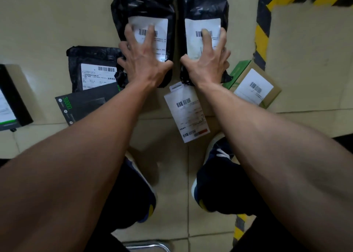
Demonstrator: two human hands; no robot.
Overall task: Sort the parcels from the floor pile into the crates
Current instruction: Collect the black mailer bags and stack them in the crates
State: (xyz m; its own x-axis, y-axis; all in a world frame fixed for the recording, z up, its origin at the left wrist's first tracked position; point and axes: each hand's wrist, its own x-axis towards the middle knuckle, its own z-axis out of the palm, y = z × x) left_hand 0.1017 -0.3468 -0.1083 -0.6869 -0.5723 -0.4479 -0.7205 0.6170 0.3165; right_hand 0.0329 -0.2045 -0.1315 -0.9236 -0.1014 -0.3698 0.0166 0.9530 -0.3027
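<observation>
A: Two black bags side by side on the floor (47, 22), each with a white barcode label facing up. Hands?

B: Left hand (142, 58) spread over the left bag (141, 7), fingers splayed on its label, thumb curled round the near right edge. Right hand (207, 58) likewise on the right bag (203, 3), thumb hooked over its near left edge.

A: Other stock?

B: Third black bag (89, 60) to the left, partly under a dark box (86, 104) marked 30000. White flat packet (186, 112) just below the right bag. Brown carton (254, 85) with green edge to the right. Black-edged box (11, 99) far left. Hazard tape (261, 34) at upper right. Crates: none in view.
</observation>
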